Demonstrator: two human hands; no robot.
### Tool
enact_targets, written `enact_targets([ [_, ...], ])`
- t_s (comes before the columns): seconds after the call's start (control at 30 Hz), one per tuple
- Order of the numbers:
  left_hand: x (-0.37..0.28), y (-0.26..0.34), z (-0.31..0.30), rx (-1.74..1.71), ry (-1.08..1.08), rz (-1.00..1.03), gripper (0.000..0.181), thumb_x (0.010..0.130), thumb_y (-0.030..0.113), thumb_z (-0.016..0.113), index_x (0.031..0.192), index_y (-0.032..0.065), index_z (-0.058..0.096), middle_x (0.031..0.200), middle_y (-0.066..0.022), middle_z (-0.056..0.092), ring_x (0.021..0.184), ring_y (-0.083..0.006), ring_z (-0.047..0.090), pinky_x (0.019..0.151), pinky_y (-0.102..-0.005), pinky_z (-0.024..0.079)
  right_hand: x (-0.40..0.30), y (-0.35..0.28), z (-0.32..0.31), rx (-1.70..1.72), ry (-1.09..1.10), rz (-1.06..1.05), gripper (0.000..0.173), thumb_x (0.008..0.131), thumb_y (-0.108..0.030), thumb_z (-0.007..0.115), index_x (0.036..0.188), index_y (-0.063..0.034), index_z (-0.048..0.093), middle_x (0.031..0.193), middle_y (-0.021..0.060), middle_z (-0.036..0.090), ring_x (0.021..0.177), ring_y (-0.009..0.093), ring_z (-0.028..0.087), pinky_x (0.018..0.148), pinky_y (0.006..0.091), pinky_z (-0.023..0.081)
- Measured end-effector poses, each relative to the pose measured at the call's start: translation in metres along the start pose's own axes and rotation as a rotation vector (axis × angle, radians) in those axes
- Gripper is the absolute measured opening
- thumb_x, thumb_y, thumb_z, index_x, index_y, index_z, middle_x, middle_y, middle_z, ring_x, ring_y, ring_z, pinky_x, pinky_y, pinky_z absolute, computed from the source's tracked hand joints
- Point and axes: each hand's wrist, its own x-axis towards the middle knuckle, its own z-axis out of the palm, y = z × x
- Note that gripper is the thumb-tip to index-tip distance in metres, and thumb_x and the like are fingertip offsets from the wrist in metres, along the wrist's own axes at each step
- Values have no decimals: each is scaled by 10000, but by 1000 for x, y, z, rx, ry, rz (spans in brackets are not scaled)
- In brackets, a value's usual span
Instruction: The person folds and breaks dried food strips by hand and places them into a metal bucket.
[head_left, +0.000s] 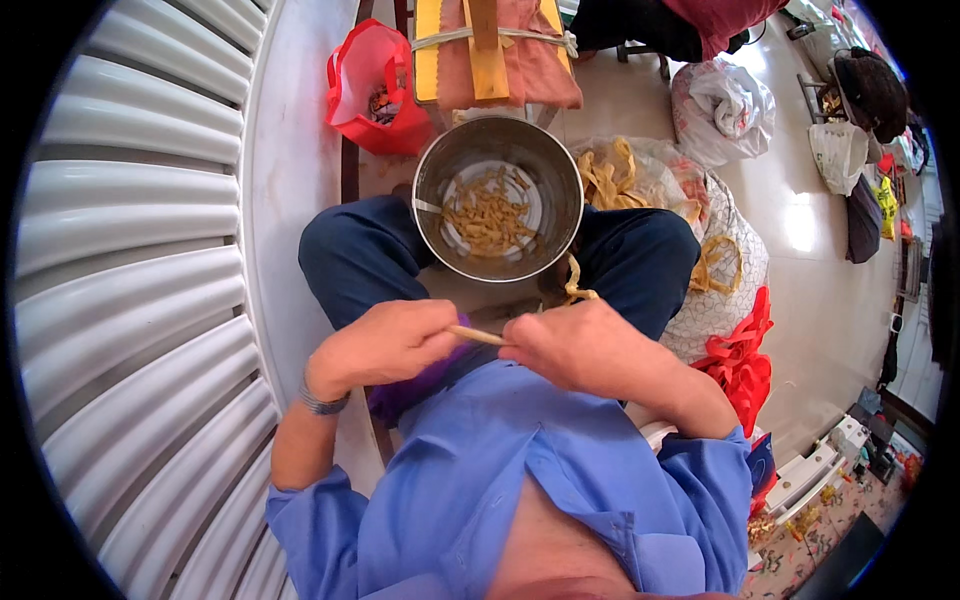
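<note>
Both my hands are above my lap. A thin pale yellow-brown strip (480, 335) is stretched between them. My left hand (390, 349) is closed on one end, my right hand (577, 345) on the other. Past my right hand, a twisted yellowish strip (576, 281) hangs beside the bowl. Between my knees stands a deep round metal bowl (553, 251) holding many short yellow-brown pieces (487, 214). A thin light utensil or strip (427, 205) lies against its left inner wall. What the pieces are made of cannot be told.
Beyond the bowl is a stand (429, 52) with cloth and a wooden block tied on. A red bag (375, 135) stands to its left. Plastic bags with yellowish strips (615, 176) lie at right, near a red bag (739, 367). A white radiator (135, 217) runs along the left. Another person (637, 26) sits at the top.
</note>
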Motion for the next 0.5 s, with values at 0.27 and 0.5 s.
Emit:
enact_targets([
  [0.27,-10,-6,-14,-1066,487,414,179,941,45,656,1115,10,627,883,-104,647,762,-158,639,696,-273,518,-8,3,-68,532,1,28,281,1020,-298,587,897,-46,593,612,102,530,535,236,576,531,367,470],
  [0.5,12,23,13,-853,341,77,196,970,27,615,1165,4,612,946,-86,651,805,-121,631,718,-242,501,9,-10,-67,943,-63,185,288,1075,-276,435,1214,-76,589,738,35,603,593,131,587,567,293,490],
])
